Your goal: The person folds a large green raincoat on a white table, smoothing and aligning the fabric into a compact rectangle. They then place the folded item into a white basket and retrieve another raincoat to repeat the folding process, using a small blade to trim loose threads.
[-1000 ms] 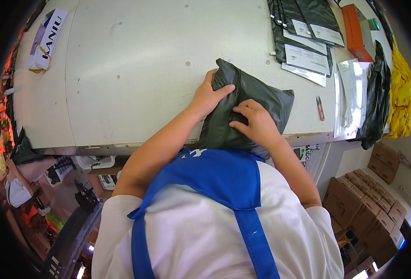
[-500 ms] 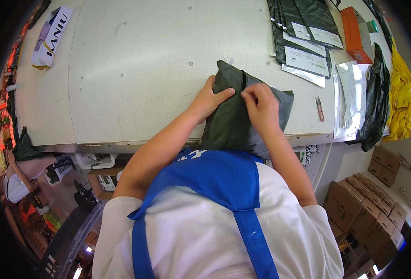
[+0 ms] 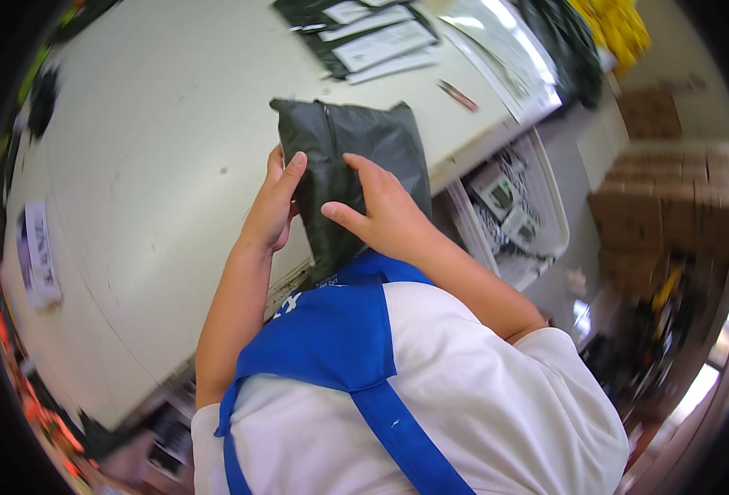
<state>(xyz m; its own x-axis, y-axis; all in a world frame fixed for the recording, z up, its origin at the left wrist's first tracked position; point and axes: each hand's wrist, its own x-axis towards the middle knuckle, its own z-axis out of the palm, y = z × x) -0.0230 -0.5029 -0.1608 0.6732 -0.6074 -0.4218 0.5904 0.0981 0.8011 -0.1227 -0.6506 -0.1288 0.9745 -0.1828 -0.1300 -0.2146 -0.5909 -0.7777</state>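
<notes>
A dark green zippered fabric pouch (image 3: 385,136) stands tilted at the table's near edge, against my blue apron. My left hand (image 3: 267,206) holds it by the left side, thumb on the front and fingers mostly hidden behind. Over the front panel, my right hand (image 3: 385,206) is open, with thumb and fingers apart. Its fingertips are close to the zipper line and seem to touch the fabric. The pouch's lower end disappears behind my right hand and the apron.
Dark pouches with white cards (image 3: 385,45) lie at the table's far side. Small thread snips (image 3: 458,96) and clear plastic sheets (image 3: 509,70) are to the right. Below the edge stands a white bin (image 3: 556,198) of packets; cardboard boxes (image 3: 624,219) are stacked farther right.
The view has swung to the right, bringing the bin into sight. My right hand has opened from a pinch near the zipper and lies lower on the pouch. My left hand keeps its hold.
</notes>
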